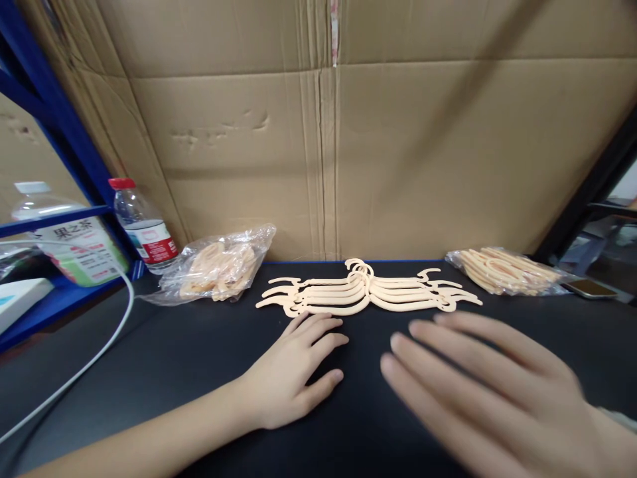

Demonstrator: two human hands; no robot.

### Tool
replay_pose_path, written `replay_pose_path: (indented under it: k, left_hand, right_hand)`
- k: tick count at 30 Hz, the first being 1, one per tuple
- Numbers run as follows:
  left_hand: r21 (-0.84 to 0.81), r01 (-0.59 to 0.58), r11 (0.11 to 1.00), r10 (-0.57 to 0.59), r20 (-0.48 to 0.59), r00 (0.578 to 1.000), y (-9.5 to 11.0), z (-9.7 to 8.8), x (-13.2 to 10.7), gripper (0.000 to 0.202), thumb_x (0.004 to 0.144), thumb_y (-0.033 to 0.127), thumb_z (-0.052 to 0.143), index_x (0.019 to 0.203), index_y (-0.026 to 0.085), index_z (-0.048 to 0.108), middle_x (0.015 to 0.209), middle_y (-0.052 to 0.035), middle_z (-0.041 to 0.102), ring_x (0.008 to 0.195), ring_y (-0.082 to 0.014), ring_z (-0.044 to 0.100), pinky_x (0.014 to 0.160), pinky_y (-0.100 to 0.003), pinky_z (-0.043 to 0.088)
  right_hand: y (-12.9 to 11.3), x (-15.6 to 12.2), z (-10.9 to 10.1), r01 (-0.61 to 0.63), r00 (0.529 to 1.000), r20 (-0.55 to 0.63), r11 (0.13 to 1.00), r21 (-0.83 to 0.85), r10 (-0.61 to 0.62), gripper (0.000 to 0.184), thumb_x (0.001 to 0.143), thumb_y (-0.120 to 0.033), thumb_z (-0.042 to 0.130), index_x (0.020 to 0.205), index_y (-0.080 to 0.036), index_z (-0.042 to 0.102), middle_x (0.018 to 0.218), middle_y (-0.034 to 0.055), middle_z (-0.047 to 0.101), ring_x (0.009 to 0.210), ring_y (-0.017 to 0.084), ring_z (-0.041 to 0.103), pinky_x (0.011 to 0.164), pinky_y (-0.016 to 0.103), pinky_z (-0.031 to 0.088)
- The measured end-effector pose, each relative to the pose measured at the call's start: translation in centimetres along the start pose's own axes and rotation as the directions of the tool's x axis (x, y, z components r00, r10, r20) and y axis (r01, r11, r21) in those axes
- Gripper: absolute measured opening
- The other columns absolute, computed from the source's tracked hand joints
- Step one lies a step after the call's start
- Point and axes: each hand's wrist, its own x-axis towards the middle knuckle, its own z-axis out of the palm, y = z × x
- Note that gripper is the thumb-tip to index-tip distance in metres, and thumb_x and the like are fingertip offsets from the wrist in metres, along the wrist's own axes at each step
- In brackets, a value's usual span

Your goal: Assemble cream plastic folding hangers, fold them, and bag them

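Several beige clothes hangers point(405, 307) lie in an overlapping row on the black tabletop, their hooks bunched at the middle. My left hand point(293, 375) rests palm down on the table just in front of their left half. Its fingers are spread and hold nothing; whether the fingertips touch the nearest hanger I cannot tell. Closer to the camera at the right, my right hand point(497, 392) is slightly blurred, fingers stretched out with nothing in them. It appears raised over the table, apart from the hangers.
Beige hangers in a clear plastic bag point(219, 265) lie at the back left, with another bagged bundle point(507, 271) at the back right beside a phone point(590, 287). A red-capped bottle point(144, 229) stands far left. A white cable point(112, 338) crosses the left side; cardboard point(239, 153) walls the back.
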Motion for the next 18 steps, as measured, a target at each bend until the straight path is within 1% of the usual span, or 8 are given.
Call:
replay_pose_path:
  k: [2,4,5,7,8,11,14,18]
  left_hand:
    - [0.011,0.009,1.000,-0.009,-0.016,1.000,0.0,-0.1,-0.1,0.037,0.091,0.026,0.052,0.127,0.021,0.054,0.138,-0.0117,0.051,0.133,-0.0289,0.040,0.113,-0.051,0.030]
    - [0.025,0.023,0.999,-0.023,-0.026,0.999,0.0,-0.1,-0.2,0.036,0.091,0.027,0.051,0.127,0.022,0.055,0.140,-0.0115,0.050,0.134,-0.0290,0.039,0.113,-0.051,0.030]
    - [0.034,0.035,0.999,-0.034,-0.026,0.999,0.0,0.0,-0.3,0.037,0.092,0.028,0.050,0.128,0.022,0.054,0.142,-0.0114,0.049,0.135,-0.0293,0.038,0.113,-0.052,0.030]
    - [0.064,0.070,0.995,-0.069,-0.017,0.997,-0.2,0.2,-0.6,0.040,0.094,0.031,0.048,0.133,0.023,0.051,0.147,-0.0113,0.043,0.138,-0.0305,0.034,0.113,-0.054,0.029]
    - [0.081,0.091,0.993,-0.090,-0.009,0.996,-0.3,0.3,-0.7,0.042,0.095,0.034,0.046,0.136,0.023,0.048,0.150,-0.0111,0.040,0.140,-0.0312,0.031,0.113,-0.055,0.028]
    - [0.121,0.134,0.984,-0.139,0.030,0.990,-0.6,0.6,-1.2,0.050,0.097,0.043,0.040,0.145,0.026,0.038,0.155,-0.0097,0.032,0.144,-0.0321,0.024,0.114,-0.057,0.024]
    - [0.137,0.160,0.978,-0.170,0.062,0.984,-0.7,0.8,-1.5,0.054,0.098,0.049,0.035,0.148,0.028,0.032,0.157,-0.0091,0.028,0.145,-0.0317,0.021,0.114,-0.058,0.021]
    - [0.148,0.191,0.970,-0.199,0.039,0.979,-1.1,0.8,-1.6,0.056,0.097,0.053,0.036,0.147,0.029,0.035,0.157,-0.0096,0.028,0.145,-0.0340,0.020,0.113,-0.060,0.022]
  right_hand:
    - [2.7,1.5,0.5,-0.022,0.997,0.071,0.988,-0.152,0.033,0.041,0.094,-0.023,0.042,0.133,-0.022,0.055,0.123,0.0096,0.065,0.119,0.032,0.055,0.101,0.051,0.045]
    - [5.3,1.9,1.6,-0.146,0.969,0.154,0.953,-0.267,0.192,0.046,0.096,-0.030,0.042,0.136,-0.009,0.051,0.134,0.0181,0.056,0.128,0.038,0.045,0.102,0.057,0.042]
    - [6.4,1.7,2.4,-0.186,0.952,0.185,0.941,-0.283,0.244,0.055,0.097,-0.039,0.041,0.140,-0.005,0.045,0.140,0.0208,0.049,0.134,0.039,0.037,0.103,0.059,0.040]
    - [8.1,0.8,4.2,-0.236,0.918,0.256,0.935,-0.264,0.304,0.065,0.098,-0.048,0.038,0.145,-0.004,0.036,0.147,0.0213,0.039,0.140,0.037,0.027,0.107,0.059,0.035]
    - [8.7,0.4,5.1,-0.256,0.903,0.285,0.934,-0.249,0.323,0.065,0.098,-0.048,0.036,0.147,-0.004,0.033,0.149,0.0206,0.036,0.141,0.035,0.024,0.109,0.058,0.033]
    - [9.3,-0.2,7.1,-0.314,0.858,0.358,0.927,-0.203,0.369,0.061,0.100,-0.043,0.030,0.149,-0.006,0.030,0.152,0.0185,0.030,0.143,0.033,0.020,0.113,0.056,0.027]
    - [9.2,0.2,8.0,-0.367,0.813,0.427,0.918,-0.153,0.396,0.061,0.100,-0.042,0.027,0.150,-0.006,0.027,0.153,0.0182,0.028,0.142,0.031,0.022,0.114,0.053,0.026]
    - [9.0,1.3,8.4,-0.409,0.800,0.443,0.908,-0.088,0.404,0.061,0.099,-0.039,0.026,0.150,-0.006,0.026,0.154,0.0178,0.026,0.143,0.032,0.020,0.115,0.054,0.024]
